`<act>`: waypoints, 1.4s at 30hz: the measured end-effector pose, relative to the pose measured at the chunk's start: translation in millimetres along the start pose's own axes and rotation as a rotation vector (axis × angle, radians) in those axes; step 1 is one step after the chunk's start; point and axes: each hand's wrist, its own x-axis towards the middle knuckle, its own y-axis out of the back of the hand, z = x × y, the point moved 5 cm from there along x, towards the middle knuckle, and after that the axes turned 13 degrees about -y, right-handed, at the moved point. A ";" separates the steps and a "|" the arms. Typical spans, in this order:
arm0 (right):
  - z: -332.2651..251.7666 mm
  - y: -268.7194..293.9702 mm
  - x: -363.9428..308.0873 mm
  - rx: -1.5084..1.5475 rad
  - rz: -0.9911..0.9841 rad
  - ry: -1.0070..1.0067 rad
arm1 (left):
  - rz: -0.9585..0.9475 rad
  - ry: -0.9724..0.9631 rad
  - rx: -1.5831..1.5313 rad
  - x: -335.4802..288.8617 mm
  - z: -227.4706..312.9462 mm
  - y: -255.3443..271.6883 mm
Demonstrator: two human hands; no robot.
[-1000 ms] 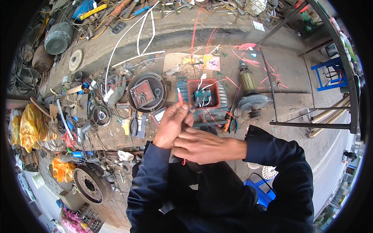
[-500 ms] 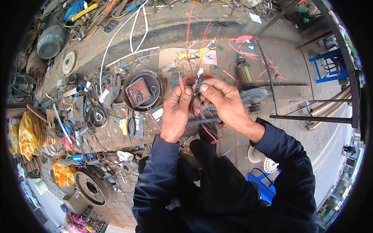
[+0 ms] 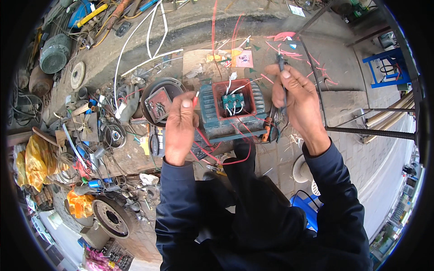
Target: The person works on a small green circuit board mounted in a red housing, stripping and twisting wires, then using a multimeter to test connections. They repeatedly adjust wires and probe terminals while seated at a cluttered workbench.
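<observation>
My left hand pinches a red test probe, its tip pointing up. In my right hand is a black test probe, also tip up, held well off to the right. Between the hands sits a blue-green finned motor with its reddish terminal box uncovered. Inside that box is a green terminal block with white wires. Neither probe touches the block. A red test lead loops below the motor, past a partly hidden dark meter.
Left of the motor, a round metal housing holds a red tray of small parts. Pliers and an orange-handled tool lie near. A rebar frame stands at right; tangled wires and scrap crowd the left.
My hands were close together over the motor and have moved apart, left hand left, right hand right and up. The terminal box and block now show between them. Both probes are still held.
</observation>
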 end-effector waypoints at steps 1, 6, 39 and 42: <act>2.8 5.4 0.4 0.015 -0.055 -0.004 | -0.023 -0.010 0.022 -1.8 -2.6 -2.3; 50.4 22.4 15.6 -0.319 -0.053 -0.239 | -0.200 -0.103 0.317 -6.6 -5.6 -21.5; 68.6 12.4 55.9 -0.187 -0.058 -0.330 | -0.292 -0.281 0.742 3.4 20.7 -47.9; 68.1 12.6 54.9 -0.198 -0.037 -0.331 | -0.277 -0.288 0.746 4.3 20.5 -48.8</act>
